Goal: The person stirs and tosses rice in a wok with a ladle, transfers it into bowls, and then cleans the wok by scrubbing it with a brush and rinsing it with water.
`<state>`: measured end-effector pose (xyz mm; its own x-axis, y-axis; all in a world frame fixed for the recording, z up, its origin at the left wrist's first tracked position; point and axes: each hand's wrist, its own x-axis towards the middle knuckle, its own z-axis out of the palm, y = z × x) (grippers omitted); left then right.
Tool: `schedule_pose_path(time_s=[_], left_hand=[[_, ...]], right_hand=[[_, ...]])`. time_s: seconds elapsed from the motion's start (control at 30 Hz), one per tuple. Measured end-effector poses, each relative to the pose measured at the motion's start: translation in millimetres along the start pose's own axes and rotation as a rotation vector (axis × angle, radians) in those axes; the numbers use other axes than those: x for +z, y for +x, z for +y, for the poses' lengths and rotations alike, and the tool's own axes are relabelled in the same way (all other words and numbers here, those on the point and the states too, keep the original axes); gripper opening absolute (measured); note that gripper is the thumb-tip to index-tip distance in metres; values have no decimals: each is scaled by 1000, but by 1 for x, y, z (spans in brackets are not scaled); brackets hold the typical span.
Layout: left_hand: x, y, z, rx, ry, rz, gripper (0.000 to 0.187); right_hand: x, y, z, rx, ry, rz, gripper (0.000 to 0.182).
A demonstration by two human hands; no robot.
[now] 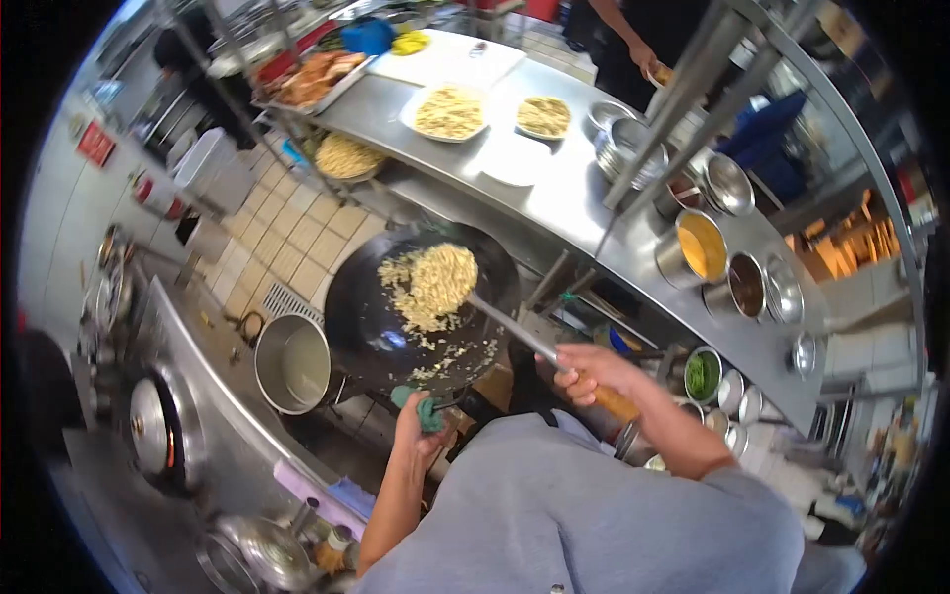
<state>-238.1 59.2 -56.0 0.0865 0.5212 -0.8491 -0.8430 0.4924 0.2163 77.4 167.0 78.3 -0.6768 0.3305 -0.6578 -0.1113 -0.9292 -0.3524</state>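
My right hand (589,374) is closed round the wooden-ended handle of a long metal ladle (513,329). The ladle's head, heaped with pale yellow chopped food (442,282), is over a large black wok (356,297). More of the food lies in the wok, with small bits scattered along its near side. At the wok's near edge, my left hand (421,436) grips a green cloth (427,411) around the wok's handle.
A steel counter (584,188) beyond the wok bears two plates of food, an empty white plate (515,160) and several metal pots. On the left are a steel pot (293,363) and a stove (208,436). A person's hand (643,56) shows at the top.
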Motion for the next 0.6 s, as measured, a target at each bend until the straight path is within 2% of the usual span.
schedule_pose_path(time_s=[0.2, 0.23, 0.3, 0.33, 0.4, 0.43, 0.5, 0.53, 0.6], left_hand=[[50, -31, 11, -15, -20, -10, 24], [57, -33, 13, 7, -28, -12, 25], [64, -32, 16, 14, -35, -53, 26], [64, -32, 17, 12, -34, -52, 26], [65, -32, 19, -30, -62, -74, 27], [65, -32, 18, -30, -64, -72, 27], [62, -31, 17, -13, -37, -87, 29], [60, -31, 16, -11, -38, -87, 29], [56, -30, 13, 5, -39, -46, 30]], right_hand=[[28, -72, -84, -172, -161, 127, 27], [27, -74, -94, -173, -153, 133, 27], [24, -74, -114, -309, -397, 219, 30], [21, -71, -121, -307, -395, 221, 30], [12, -58, -131, -415, -564, 402, 35], [1, -49, -136, -413, -565, 401, 35], [-30, -21, -138, -470, -873, 577, 41], [-49, -2, -133, -471, -874, 575, 41], [-78, 33, -121, -773, -1609, 900, 47]])
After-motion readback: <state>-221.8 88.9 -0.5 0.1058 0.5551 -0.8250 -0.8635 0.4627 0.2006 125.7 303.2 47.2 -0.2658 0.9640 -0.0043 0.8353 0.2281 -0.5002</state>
